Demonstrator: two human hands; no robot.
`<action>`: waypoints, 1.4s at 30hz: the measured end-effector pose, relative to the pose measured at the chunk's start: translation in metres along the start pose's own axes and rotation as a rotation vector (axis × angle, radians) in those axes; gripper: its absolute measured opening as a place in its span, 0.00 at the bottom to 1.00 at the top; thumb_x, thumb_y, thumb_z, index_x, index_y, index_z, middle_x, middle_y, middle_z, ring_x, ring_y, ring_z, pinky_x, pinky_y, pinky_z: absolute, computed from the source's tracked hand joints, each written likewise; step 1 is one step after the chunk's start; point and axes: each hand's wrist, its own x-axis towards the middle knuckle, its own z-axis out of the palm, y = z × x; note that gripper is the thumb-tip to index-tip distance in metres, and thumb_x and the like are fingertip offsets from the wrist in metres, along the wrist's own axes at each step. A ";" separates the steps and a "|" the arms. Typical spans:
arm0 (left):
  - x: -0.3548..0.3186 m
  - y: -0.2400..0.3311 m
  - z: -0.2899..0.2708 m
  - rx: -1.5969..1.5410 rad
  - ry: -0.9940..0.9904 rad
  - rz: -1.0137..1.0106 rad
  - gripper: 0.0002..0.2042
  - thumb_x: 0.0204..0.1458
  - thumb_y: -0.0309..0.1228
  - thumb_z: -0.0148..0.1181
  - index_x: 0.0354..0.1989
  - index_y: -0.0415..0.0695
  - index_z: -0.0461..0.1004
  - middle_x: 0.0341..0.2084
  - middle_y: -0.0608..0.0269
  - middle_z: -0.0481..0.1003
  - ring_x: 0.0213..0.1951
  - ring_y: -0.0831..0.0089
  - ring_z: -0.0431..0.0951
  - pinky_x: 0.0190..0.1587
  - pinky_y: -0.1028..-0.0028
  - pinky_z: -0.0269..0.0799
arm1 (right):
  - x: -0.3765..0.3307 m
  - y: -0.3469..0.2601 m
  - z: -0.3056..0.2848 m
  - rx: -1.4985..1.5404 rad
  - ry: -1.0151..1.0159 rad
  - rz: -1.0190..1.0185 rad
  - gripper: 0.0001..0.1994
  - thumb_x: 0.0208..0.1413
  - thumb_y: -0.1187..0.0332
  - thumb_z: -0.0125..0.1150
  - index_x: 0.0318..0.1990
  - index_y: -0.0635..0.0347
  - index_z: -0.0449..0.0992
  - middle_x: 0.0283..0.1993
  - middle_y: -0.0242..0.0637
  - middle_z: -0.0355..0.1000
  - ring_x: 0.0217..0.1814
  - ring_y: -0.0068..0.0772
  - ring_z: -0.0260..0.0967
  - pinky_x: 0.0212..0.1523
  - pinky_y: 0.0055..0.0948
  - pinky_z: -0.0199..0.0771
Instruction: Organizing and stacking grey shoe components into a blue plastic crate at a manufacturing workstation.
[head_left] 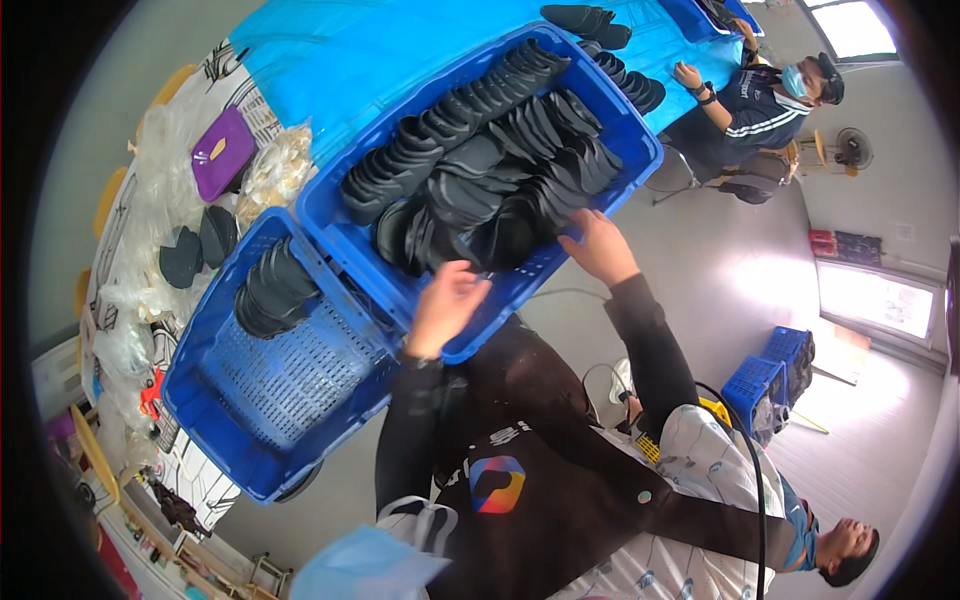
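- Two bare hands work at a blue perforated crate (642, 160) filled with curved black pieces (465, 195), most nested in rows, those in the middle lying more loosely.
- The left hand (446, 308) hangs at the crate's near rim, fingers loosely bent, thumb apart, nothing seen in its grasp; whether it touches the rim is unclear.
- The right hand (602, 250) reaches over the right part of the near side, thumb and fingers spread, fingertips close to the nearest row; contact cannot be told.
- A second blue crate (290, 375) stands just beside on the left, a short stack of similar black pieces (272, 290) at its far end.
- Good handling, by the look of it, means taking a nested run from both ends, pressing lightly inward so that the curves stay aligned.
- Wrists are best kept above the rim, and loose pieces squared up before lifting.
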 end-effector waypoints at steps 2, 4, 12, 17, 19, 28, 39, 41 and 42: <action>0.041 -0.011 0.059 0.147 0.115 0.098 0.32 0.50 0.38 0.75 0.59 0.34 0.71 0.51 0.44 0.79 0.52 0.51 0.82 0.55 0.59 0.77 | 0.029 0.013 0.009 0.052 0.018 -0.012 0.19 0.53 0.60 0.72 0.47 0.64 0.79 0.42 0.50 0.80 0.49 0.56 0.78 0.52 0.47 0.78; 0.071 -0.012 0.093 0.517 0.269 0.160 0.33 0.50 0.32 0.72 0.63 0.34 0.65 0.57 0.41 0.72 0.60 0.42 0.72 0.63 0.56 0.70 | 0.038 0.023 0.018 0.095 0.027 -0.003 0.19 0.53 0.60 0.72 0.46 0.64 0.79 0.42 0.51 0.80 0.50 0.56 0.78 0.53 0.47 0.78; 0.141 -0.082 0.098 -0.193 0.181 -0.134 0.19 0.52 0.26 0.73 0.52 0.34 0.79 0.43 0.53 0.84 0.44 0.59 0.84 0.52 0.62 0.77 | 0.045 0.038 0.040 -0.206 -0.271 -0.103 0.42 0.45 0.54 0.78 0.66 0.64 0.67 0.58 0.51 0.72 0.64 0.51 0.70 0.59 0.45 0.76; 0.159 -0.090 0.146 -0.076 0.349 -0.017 0.21 0.53 0.19 0.71 0.57 0.35 0.76 0.48 0.57 0.81 0.50 0.70 0.80 0.56 0.69 0.74 | 0.066 0.030 0.029 -0.233 -0.269 -0.041 0.60 0.34 0.51 0.85 0.75 0.63 0.56 0.63 0.50 0.61 0.65 0.54 0.63 0.60 0.49 0.74; 0.160 -0.074 0.150 -0.413 0.182 -0.115 0.22 0.52 0.19 0.72 0.57 0.36 0.76 0.49 0.58 0.81 0.51 0.69 0.80 0.57 0.69 0.73 | 0.072 0.042 0.028 -0.296 -0.261 -0.040 0.62 0.31 0.52 0.86 0.76 0.62 0.55 0.63 0.50 0.61 0.66 0.55 0.62 0.62 0.49 0.73; 0.165 -0.037 0.130 -0.817 -0.114 -0.237 0.27 0.52 0.18 0.70 0.63 0.37 0.73 0.55 0.58 0.79 0.54 0.68 0.80 0.59 0.68 0.74 | 0.106 0.087 0.015 -0.144 -0.370 -0.247 0.39 0.45 0.76 0.66 0.71 0.56 0.67 0.59 0.48 0.66 0.64 0.51 0.65 0.62 0.43 0.74; 0.175 -0.028 0.116 -0.900 -0.304 -0.343 0.26 0.54 0.18 0.66 0.63 0.38 0.71 0.55 0.58 0.79 0.57 0.63 0.79 0.62 0.64 0.73 | 0.095 0.084 0.008 0.027 -0.340 -0.207 0.40 0.43 0.77 0.66 0.71 0.52 0.70 0.60 0.46 0.66 0.62 0.53 0.65 0.66 0.40 0.71; 0.175 -0.030 0.121 -0.917 -0.305 -0.308 0.26 0.54 0.17 0.66 0.64 0.38 0.71 0.55 0.58 0.78 0.57 0.63 0.79 0.63 0.64 0.73 | 0.098 0.088 0.007 0.143 -0.377 -0.153 0.40 0.41 0.79 0.66 0.69 0.50 0.72 0.60 0.46 0.65 0.63 0.55 0.64 0.67 0.40 0.71; 0.172 -0.032 0.122 -0.904 -0.289 -0.281 0.27 0.54 0.16 0.65 0.65 0.37 0.69 0.56 0.57 0.78 0.57 0.64 0.79 0.63 0.65 0.74 | 0.098 0.090 0.006 0.145 -0.376 -0.150 0.40 0.41 0.79 0.66 0.69 0.50 0.72 0.60 0.46 0.65 0.63 0.55 0.64 0.67 0.40 0.71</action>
